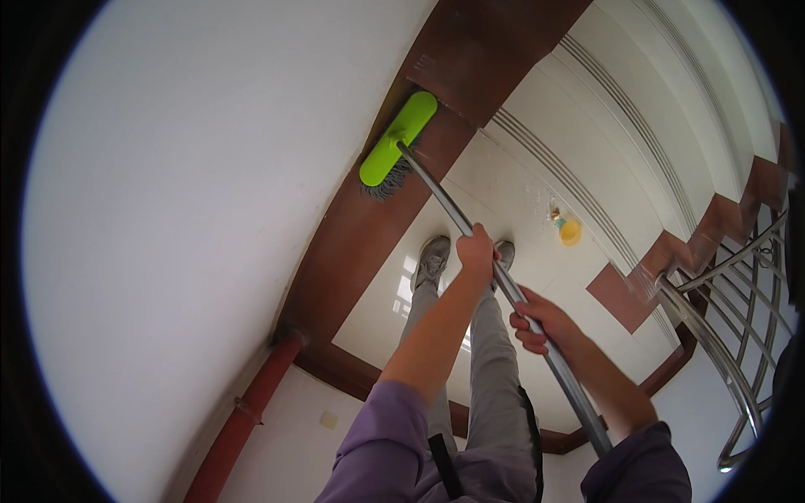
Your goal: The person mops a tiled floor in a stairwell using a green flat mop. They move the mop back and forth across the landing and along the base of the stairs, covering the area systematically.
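A long metal mop handle (443, 198) runs from the lower right up to a bright green mop head (402, 135). My left hand (478, 254) is closed round the handle near its middle. Lower down the same pole, closer to my body, my right hand (544, 320) grips it. Grey fringe (393, 179) shows beneath the mop head, which lies against the dark red-brown skirting (371, 232) along the white wall. My grey shoes (433, 254) stand on the pale tiled floor, below the pole.
Pale stairs (566, 138) with grooved edges rise at the upper right, beside a metal railing (710, 327). A yellow round object (570, 232) lies near the lowest step. A red pipe (251, 415) stands at the lower left by the white wall (182, 207).
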`<state>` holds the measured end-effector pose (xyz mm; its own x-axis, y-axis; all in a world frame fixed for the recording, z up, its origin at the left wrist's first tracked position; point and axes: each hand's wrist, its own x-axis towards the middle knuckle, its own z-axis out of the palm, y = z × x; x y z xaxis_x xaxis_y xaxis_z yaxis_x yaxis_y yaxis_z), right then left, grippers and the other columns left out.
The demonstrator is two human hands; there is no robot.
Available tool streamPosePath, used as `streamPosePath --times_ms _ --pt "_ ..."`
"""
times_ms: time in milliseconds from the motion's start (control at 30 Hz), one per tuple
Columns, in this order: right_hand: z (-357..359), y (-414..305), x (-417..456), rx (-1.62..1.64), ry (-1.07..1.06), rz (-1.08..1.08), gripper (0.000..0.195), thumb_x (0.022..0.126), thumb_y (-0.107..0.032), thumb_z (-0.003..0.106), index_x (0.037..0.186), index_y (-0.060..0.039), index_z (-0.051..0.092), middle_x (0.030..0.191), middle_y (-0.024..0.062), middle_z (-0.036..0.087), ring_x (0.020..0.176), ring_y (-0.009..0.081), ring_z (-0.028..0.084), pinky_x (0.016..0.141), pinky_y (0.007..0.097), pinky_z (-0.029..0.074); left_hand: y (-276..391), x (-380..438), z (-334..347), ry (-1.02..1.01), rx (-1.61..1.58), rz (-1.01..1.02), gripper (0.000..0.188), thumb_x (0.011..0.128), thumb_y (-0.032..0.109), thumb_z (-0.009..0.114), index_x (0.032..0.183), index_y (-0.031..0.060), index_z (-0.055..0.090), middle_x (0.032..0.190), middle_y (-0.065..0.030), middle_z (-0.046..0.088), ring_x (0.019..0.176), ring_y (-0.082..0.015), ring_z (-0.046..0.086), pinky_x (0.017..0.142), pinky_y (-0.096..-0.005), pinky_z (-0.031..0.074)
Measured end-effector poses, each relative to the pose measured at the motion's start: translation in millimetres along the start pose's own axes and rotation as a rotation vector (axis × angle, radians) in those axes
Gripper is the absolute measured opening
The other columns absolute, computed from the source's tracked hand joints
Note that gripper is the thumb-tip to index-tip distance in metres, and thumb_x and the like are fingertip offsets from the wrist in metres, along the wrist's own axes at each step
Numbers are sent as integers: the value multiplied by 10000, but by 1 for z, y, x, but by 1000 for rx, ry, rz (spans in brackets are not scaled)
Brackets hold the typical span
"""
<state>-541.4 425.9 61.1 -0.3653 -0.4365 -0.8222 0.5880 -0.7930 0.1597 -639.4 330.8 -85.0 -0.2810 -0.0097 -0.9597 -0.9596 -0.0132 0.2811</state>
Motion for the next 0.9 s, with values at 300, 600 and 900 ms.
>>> streamPosePath --times_ms 300,600,900 --pt "57 51 -88 -73 252 14 611 927 -63 387 1470 -213 150 685 41 421 396 81 336 326 238 341 -29 -98 -21 -120 -352 -392 215 893 213 553 805 128 376 590 30 318 462 -85 329 406 -262 317" --pt "20 18 15 -197 64 -54 555 942 -147 440 1441 -183 200 682 14 423 417 69 372 343 230 355 3 12 -27 4 -87 -114 278 873 265 569 755 77 400 568 -12 367 415 -115 357 372 -272 335" --pt "-23 100 -5 210 -59 -19 502 975 -191 404 1431 -257 203 701 40 432 400 88 361 322 233 314 -67 -18 -59 107 200 -96 372 874 296 522 622 43 415 470 -58 416 331 -176 419 313 -330 376"
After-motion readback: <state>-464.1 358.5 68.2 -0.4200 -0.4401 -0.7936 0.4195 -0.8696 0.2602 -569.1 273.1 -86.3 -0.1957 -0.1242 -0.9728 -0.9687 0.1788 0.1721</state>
